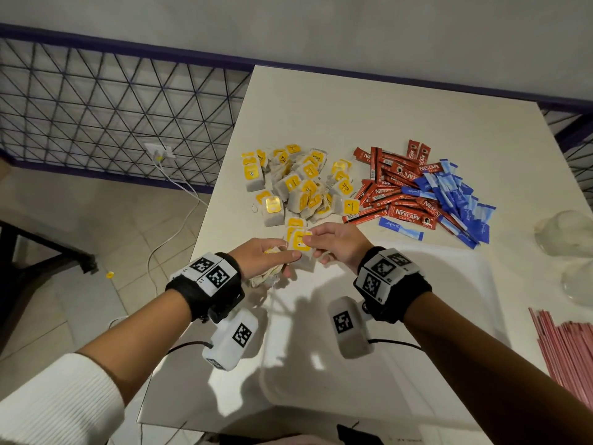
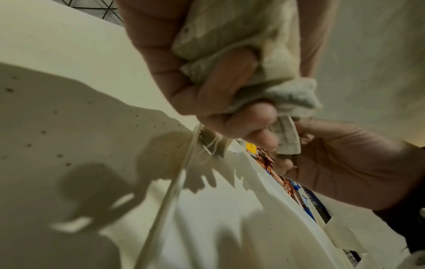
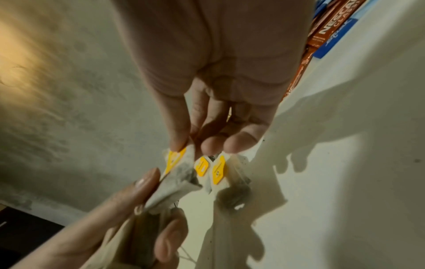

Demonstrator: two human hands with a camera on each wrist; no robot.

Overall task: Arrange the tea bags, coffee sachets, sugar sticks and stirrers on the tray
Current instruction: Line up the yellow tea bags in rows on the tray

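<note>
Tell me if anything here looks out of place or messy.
Yes. A small yellow tag lies on the floor tiles left of the table, away from the tea bag pile. Dark specks dot the white tray, possibly spilled tea. Both hands, left hand and right hand, hold tea bags.

we find bare table (image 1: 321,104) beyond the tea bag pile (image 1: 298,184), and an open white tray (image 1: 417,316) floor beneath our wrists. the coffee sachets (image 1: 394,187) and sugar sticks (image 1: 455,200) block the far right; the stirrers (image 1: 568,348) and clear lids (image 1: 568,232) crowd the right edge.
</note>
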